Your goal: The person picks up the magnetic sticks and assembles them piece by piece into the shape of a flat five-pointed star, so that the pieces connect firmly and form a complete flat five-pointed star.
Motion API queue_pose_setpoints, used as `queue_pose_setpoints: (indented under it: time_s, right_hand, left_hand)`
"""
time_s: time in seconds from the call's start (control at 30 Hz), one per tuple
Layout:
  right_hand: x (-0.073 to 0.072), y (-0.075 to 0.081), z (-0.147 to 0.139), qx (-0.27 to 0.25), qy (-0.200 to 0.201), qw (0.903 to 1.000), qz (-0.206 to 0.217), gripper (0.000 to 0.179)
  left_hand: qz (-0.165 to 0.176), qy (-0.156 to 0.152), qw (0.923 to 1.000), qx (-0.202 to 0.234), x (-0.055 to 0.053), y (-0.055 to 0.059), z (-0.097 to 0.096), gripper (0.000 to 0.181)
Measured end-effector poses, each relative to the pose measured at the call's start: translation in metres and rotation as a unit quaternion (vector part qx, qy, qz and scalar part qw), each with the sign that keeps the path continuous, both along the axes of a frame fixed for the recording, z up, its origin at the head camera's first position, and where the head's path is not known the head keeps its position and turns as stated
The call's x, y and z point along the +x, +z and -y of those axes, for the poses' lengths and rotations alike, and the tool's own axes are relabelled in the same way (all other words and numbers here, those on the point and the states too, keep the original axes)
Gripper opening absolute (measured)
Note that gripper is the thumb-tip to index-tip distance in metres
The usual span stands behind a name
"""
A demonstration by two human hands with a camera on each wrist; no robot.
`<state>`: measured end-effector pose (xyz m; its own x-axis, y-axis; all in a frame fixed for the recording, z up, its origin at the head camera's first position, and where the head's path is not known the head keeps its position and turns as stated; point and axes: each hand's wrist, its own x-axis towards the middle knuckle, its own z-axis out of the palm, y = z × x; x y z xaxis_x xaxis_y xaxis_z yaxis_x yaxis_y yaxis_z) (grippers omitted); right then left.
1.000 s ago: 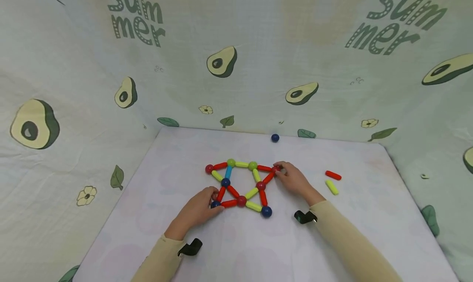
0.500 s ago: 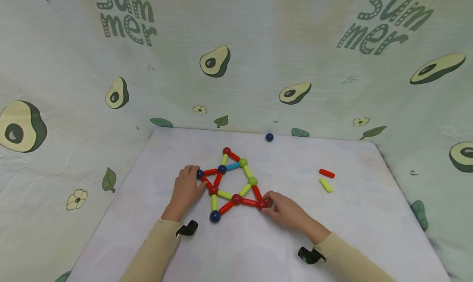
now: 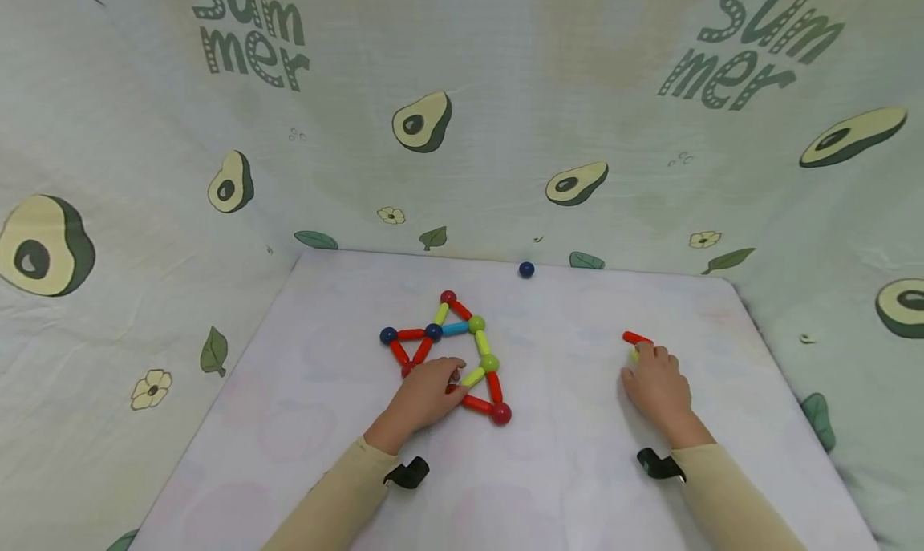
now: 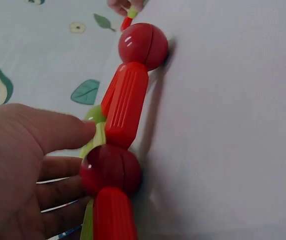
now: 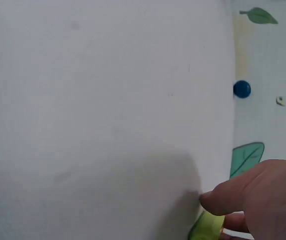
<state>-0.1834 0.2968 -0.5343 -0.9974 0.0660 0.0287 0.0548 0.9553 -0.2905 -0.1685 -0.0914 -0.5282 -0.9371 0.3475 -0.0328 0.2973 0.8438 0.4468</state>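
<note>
A flat figure of magnetic rods (image 3: 483,343) and balls (image 3: 500,414) lies on the table, in red, lime, blue and green. My left hand (image 3: 426,390) reaches over its near side. Thumb and fingers sit around a red ball (image 4: 111,171) there, with the thumb above it in the left wrist view; the hand hides the near corner of the figure in the head view. Off to the right, my right hand (image 3: 658,386) pinches a loose lime rod (image 5: 207,227) between thumb and fingers. A loose red rod (image 3: 636,338) lies just beyond those fingertips.
A single dark blue ball (image 3: 526,270) lies at the table's far edge. Behind the white tabletop (image 3: 563,487) hangs a printed cloth (image 3: 505,94), which also runs down both sides.
The figure has turned clockwise between the first two frames. My right hand has let go of its red corner ball and moved right to the loose rods. My left hand has shifted from the blue ball toward the near side.
</note>
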Motion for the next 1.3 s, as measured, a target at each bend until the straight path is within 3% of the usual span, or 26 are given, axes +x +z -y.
queue_pose_setpoints:
  time_s: [0.13,0.33,0.47,0.63,0.83,0.97,1.07,1.2,1.3]
  right_hand:
    - [-0.008,-0.005,-0.002,-0.038,0.023,0.9986,0.027,0.039]
    - [-0.011,-0.003,0.037,-0.079,0.112,0.9895,0.047,0.033]
    - [-0.008,-0.001,0.07,-0.079,0.187,0.978,0.048,0.025]
    - [-0.008,-0.002,0.107,-0.116,0.253,0.9574,0.075,0.022]
    - [-0.01,-0.003,0.131,-0.136,0.301,0.9429,0.043,0.019]
    - [-0.013,-0.003,0.132,-0.14,0.301,0.9425,0.042,0.021]
    - [-0.018,-0.001,0.12,-0.144,0.276,0.9497,0.04,0.026]
    - [-0.034,0.003,0.082,-0.128,0.197,0.972,-0.012,0.033]
    - [-0.048,0.002,0.041,-0.068,0.104,0.9901,-0.066,0.038]
  left_hand:
    - [0.019,-0.001,0.9998,-0.006,0.002,0.0,-0.005,0.043]
    - [0.038,-0.021,0.9991,-0.001,0.005,0.001,-0.001,0.04]
    - [0.047,-0.037,0.9982,0.001,0.007,0.0,0.003,0.038]
    - [0.049,-0.042,0.9979,-0.001,0.007,0.0,-0.001,0.047]
    - [0.046,-0.046,0.9979,-0.006,0.005,0.001,-0.011,0.055]
    - [0.033,-0.03,0.999,-0.007,0.004,-0.001,-0.015,0.05]
    - [0.022,-0.018,0.9996,-0.006,0.003,-0.001,-0.018,0.047]
    - [0.009,-0.014,0.9999,0.001,0.002,-0.001,-0.019,0.044]
    - [0.007,-0.016,0.9998,0.008,0.003,0.001,-0.021,0.042]
